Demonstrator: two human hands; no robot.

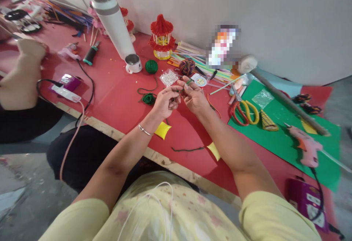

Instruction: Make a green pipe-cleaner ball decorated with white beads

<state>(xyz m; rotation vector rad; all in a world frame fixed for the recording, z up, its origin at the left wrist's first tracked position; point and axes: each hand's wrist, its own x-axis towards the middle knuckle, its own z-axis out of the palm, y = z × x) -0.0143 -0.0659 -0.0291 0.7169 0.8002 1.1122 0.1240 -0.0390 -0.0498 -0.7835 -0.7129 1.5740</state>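
Both hands raised over the red table (115, 87), pinching a short green strand (189, 82) between them.

Left hand (165, 102) and right hand (194, 96) nearly touching, fingertips drawn together, forearms angled inward from the lower edge, a bangle at the left wrist. Green strand wrapped at the right fingertips, exact grip too small to tell; left fingers curled and pinching at the same spot. Just beyond the left hand, on the table, a dark green yarn coil (149, 98). Near the right hand, a bag of beads (168, 77) and red-and-yellow scissors (243, 110) on a green sheet (283, 138).
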